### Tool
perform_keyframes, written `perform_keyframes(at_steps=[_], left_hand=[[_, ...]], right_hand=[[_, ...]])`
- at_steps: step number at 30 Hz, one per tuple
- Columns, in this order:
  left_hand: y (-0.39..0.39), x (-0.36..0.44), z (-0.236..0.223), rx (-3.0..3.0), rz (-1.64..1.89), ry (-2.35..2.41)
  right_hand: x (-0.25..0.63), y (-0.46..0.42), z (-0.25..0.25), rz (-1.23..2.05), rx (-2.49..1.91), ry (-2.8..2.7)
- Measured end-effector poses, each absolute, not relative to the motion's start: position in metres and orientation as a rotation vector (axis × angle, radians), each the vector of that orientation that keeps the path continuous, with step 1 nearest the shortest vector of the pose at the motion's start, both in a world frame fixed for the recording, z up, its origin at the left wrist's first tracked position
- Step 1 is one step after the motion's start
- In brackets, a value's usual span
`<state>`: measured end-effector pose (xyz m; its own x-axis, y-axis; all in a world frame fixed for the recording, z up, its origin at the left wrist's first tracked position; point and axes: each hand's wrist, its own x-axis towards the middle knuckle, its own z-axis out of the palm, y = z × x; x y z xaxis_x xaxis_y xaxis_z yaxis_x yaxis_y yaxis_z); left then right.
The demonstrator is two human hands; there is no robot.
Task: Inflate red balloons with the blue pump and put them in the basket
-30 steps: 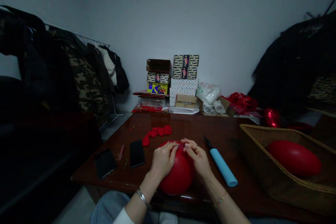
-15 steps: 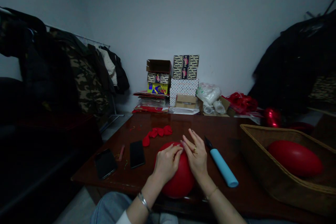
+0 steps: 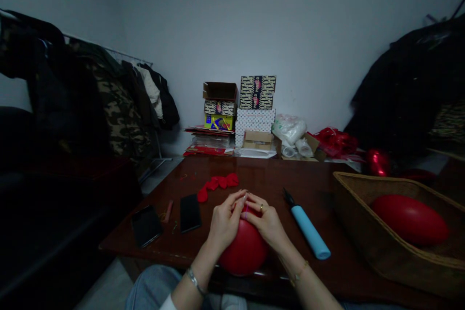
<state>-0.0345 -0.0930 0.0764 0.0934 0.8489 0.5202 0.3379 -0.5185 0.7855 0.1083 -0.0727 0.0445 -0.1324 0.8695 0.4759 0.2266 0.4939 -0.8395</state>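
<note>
“Two hands are seen at the red balloon (image 3: 243, 254); what has just been changed?”

“Half a second ago, the right hand (image 3: 267, 225) was spread, its fingers lifted away. Now it has been curled in again, and its fingertips are set against those of the left hand (image 3: 224, 225).”

“How is each hand held?”

“Both are closed to a pinch at the top of the balloon, which is gripped there between them. A thin purple strand (image 3: 246, 214) is shown between the right thumb and forefinger. Which part is nipped by the left fingertips cannot be told, since the spot is hidden.”

“And where is the balloon kept?”

“At the near edge of the table (image 3: 308, 177), just in front of the lap. The blue pump (image 3: 310, 232) is left lying to its right, untouched, and a second balloon (image 3: 410, 218) is held in the wicker basket (image 3: 358, 223).”

“What is meant by the change?”

“Both hands appear to be needed at one small point, so the work there may be judged unfinished.”
</note>
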Motion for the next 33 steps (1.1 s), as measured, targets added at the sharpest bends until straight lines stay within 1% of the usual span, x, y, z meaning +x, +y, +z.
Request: perform_keyframes(at_steps=[6, 15, 18, 24, 30, 33], left_hand=[[-0.093, -0.026, 0.076, 1.940, 1.399, 1.134], [-0.084, -0.041, 0.074, 1.640, 1.469, 0.978], [-0.079, -0.049, 0.075, 1.730, 1.423, 1.024], [-0.074, -0.060, 0.089, 2.048, 1.146, 1.065], [-0.074, -0.067, 0.100, 2.031, 1.138, 1.062], [-0.074, -0.070, 0.102, 2.119, 1.098, 1.039]], right_hand=[[0.098, -0.072, 0.051, 0.656, -0.921, -1.724], [0.093, -0.078, 0.056, 0.616, -1.004, -1.694], [0.093, -0.078, 0.056, 0.602, -1.022, -1.699], [0.094, -0.079, 0.058, 0.562, -1.026, -1.767], [0.094, -0.079, 0.058, 0.563, -1.026, -1.791], [0.096, -0.079, 0.058, 0.573, -1.021, -1.796]])
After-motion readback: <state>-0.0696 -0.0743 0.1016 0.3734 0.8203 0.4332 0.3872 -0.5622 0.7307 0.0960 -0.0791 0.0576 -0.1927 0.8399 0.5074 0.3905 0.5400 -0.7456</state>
